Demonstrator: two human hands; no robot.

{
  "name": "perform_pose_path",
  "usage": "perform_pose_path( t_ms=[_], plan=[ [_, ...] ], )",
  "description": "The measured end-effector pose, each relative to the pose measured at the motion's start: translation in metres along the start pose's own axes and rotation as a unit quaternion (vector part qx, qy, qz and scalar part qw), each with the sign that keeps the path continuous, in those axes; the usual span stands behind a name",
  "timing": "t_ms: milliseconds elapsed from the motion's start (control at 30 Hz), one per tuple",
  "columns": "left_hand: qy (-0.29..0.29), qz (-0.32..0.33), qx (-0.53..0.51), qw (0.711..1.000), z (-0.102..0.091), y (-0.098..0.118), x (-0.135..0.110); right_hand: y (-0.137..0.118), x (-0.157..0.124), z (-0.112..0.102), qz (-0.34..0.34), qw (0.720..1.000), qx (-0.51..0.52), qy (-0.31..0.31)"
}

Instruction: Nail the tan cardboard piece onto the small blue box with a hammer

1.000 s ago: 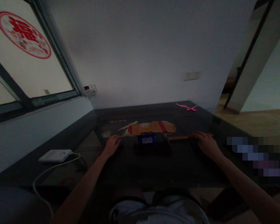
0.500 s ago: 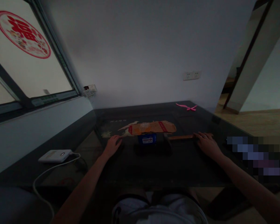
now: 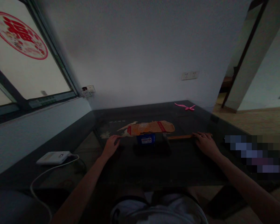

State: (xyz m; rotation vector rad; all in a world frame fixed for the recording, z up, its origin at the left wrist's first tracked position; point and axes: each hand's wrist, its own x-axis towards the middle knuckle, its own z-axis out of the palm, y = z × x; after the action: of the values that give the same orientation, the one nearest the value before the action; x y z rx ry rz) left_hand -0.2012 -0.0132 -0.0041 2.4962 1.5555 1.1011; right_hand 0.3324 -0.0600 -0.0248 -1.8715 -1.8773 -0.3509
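My left hand (image 3: pixel 111 145) lies flat on the dark table (image 3: pixel 154 168), fingers stretched out, just left of an orange wrapper (image 3: pixel 150 128) and a small blue box (image 3: pixel 146 139). My right hand (image 3: pixel 205 143) rests palm down over the right end of a wooden hammer handle (image 3: pixel 180 137); the fingers lie over it rather than wrapped round. The hammer's dark head (image 3: pixel 165 138) points toward the blue box. The room is dim and small details are hard to make out.
A white device (image 3: pixel 53 157) with a white cable (image 3: pixel 45 177) sits at the table's left edge. A pink ribbon (image 3: pixel 185 107) lies at the far right corner. A window is to the left, wall sockets behind, a doorway to the right.
The view has shifted slightly. Both hands stay where they were on the table.
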Motion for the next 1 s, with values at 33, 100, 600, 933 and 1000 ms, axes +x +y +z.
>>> perform_pose_path(
  t_ms=[33,100,600,933,1000],
  plan=[
    [0.011,0.001,-0.013,1.0,-0.001,0.004,0.001,-0.002,0.002,-0.003,-0.01,1.0,0.021,0.008],
    [0.043,-0.012,-0.05,0.998,-0.003,0.014,0.008,-0.011,0.008,-0.009,-0.035,0.996,0.086,0.017],
    [0.147,-0.208,-0.397,0.882,0.056,0.058,0.057,-0.117,0.09,0.005,0.114,0.883,0.454,0.018],
    [0.172,-0.164,-0.391,0.889,0.048,0.057,0.054,-0.12,0.081,0.002,0.161,0.748,0.643,-0.042],
    [0.177,-0.153,-0.388,0.891,0.048,0.061,0.053,-0.12,0.081,0.0,0.167,0.712,0.68,-0.055]
  ],
)
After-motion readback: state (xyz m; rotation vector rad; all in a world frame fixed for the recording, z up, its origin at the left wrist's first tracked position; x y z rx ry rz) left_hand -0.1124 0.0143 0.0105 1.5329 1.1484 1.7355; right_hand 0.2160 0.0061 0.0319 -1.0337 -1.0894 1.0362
